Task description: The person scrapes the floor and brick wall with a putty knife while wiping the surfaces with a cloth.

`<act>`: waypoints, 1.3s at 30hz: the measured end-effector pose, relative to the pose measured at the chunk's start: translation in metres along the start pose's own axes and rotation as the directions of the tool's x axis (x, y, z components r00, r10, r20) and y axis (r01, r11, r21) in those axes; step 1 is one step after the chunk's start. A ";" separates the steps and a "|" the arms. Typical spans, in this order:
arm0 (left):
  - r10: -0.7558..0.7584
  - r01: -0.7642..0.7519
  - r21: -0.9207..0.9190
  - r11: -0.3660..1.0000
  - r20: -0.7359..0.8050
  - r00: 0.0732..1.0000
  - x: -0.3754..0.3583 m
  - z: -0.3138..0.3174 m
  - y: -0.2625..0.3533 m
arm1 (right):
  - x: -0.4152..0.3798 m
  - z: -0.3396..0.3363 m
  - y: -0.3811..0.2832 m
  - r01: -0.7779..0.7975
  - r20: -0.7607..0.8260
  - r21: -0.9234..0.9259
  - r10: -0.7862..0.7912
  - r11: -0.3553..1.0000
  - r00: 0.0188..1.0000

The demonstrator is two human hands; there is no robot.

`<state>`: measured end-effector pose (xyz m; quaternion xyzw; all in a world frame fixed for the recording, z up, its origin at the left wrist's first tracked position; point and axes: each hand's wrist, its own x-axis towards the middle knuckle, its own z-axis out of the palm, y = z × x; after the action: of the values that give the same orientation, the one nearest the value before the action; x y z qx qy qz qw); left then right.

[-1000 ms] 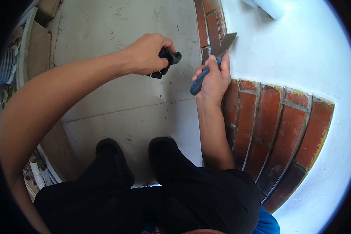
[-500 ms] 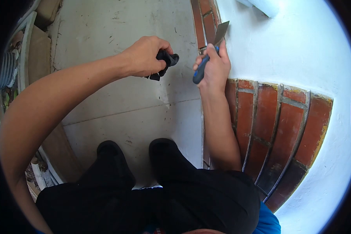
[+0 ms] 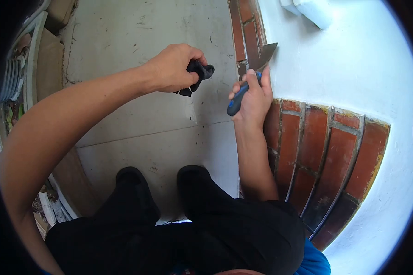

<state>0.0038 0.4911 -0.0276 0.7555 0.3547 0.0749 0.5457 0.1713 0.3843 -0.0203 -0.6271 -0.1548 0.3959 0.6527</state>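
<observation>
My right hand (image 3: pixel 254 96) is wrapped round the dark grey and blue handle of a putty knife (image 3: pixel 265 56). The flat metal blade points up and to the right, close to where the red brick trim (image 3: pixel 250 34) meets the white wall (image 3: pixel 344 64). To the left, my left hand (image 3: pixel 181 68) pinches a crumpled black cloth (image 3: pixel 201 73) above the pale floor, apart from the wall. Its fingertips are partly hidden by the cloth, which looks like fabric.
Red brick facing (image 3: pixel 316 142) with grey joints and yellowish edges covers the lower wall at right. A white fixture (image 3: pixel 312 11) juts from the wall at the top. On the left runs a planter edge (image 3: pixel 48 68). My black shoes (image 3: pixel 192 176) stand on the pale tiled floor (image 3: pixel 114 119).
My right hand has come slightly down toward me, and the putty knife's blade has tilted further to the right. My left hand still holds the black cloth in nearly the same place.
</observation>
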 end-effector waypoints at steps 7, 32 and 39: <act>-0.048 0.049 -0.003 0.999 0.026 0.998 0.000 -0.001 0.011 | 0.014 0.009 0.000 0.009 0.016 -0.016 -0.008 1.000 1.000; -0.051 -0.014 -0.257 0.966 -0.244 0.968 0.066 0.007 0.048 | -0.069 -0.090 -0.010 0.218 0.277 -0.290 -0.136 0.932 0.951; -0.013 -0.176 -0.323 0.930 -0.509 0.861 0.124 0.084 0.042 | -0.077 -0.103 0.013 0.274 0.249 -0.360 -0.191 0.892 0.949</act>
<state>0.1564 0.4963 -0.0574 0.6121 0.4318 0.3556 0.5590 0.1898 0.2564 -0.0268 -0.6767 -0.3719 0.3387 0.5377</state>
